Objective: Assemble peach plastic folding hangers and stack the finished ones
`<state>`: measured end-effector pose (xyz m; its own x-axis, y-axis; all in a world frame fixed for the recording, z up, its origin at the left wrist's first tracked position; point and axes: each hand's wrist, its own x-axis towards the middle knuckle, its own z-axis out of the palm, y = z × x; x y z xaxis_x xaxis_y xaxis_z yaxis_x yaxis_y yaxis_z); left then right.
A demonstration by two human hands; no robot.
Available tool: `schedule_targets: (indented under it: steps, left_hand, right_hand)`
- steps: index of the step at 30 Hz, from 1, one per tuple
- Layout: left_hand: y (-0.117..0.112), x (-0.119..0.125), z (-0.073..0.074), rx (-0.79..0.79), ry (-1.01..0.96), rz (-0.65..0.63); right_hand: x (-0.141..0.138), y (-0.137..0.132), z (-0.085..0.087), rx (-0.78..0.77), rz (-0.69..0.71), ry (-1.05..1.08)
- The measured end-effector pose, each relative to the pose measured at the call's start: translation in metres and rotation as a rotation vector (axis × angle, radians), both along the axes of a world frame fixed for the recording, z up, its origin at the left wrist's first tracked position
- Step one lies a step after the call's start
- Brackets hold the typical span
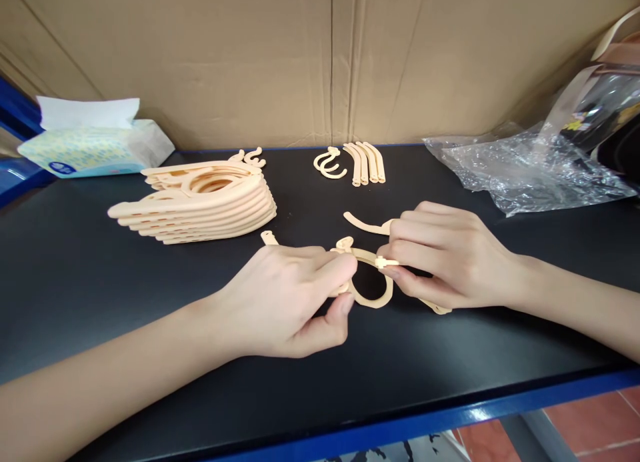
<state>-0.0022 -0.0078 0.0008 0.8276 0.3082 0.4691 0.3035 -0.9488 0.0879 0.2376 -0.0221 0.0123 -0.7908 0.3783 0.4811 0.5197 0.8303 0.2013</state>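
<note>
My left hand (pixel 290 295) and my right hand (pixel 445 259) both pinch peach-coloured plastic hanger parts (pixel 373 301) just above the black table (pixel 75 282). The left fingers close on one end of a curved, hook-like piece. At the other side the right fingers grip a small connector, and a curved arm piece (pixel 361 223) sticks out behind that hand. A stack of finished peach hangers (pixel 200 205) lies to the left of my hands.
Loose hooks (pixel 330 163) and straight arm pieces (pixel 367 162) lie at the back centre. A tissue pack (pixel 90 145) sits at the back left, crumpled clear plastic bags (pixel 525 165) at the right. A cardboard wall (pixel 300 55) stands behind. The table's blue front edge (pixel 475 412) is near.
</note>
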Motion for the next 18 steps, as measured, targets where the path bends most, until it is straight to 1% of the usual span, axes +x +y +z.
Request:
schedule_targets:
  steps: [6,9,14,18]
  left_hand:
    - [-0.0006,-0.0013,0.0032,-0.094,0.047,-0.046]
    - [0.0000,0.0004,0.0034,-0.100,0.049,-0.029]
    - [0.0013,0.0029,0.0030,-0.106,0.076,0.040]
    - [0.0003,0.0015,0.0001,-0.104,0.030,0.024]
  right_hand:
    - [0.0011,0.0023,-0.0011,-0.016,0.007,-0.038]
    - [0.0013,0.0033,-0.0014,-0.032,0.021,-0.042]
    - [0.0015,0.0040,-0.0021,-0.049,0.031,-0.067]
    - [0.0016,0.0036,-0.0019,-0.053,0.031,-0.062]
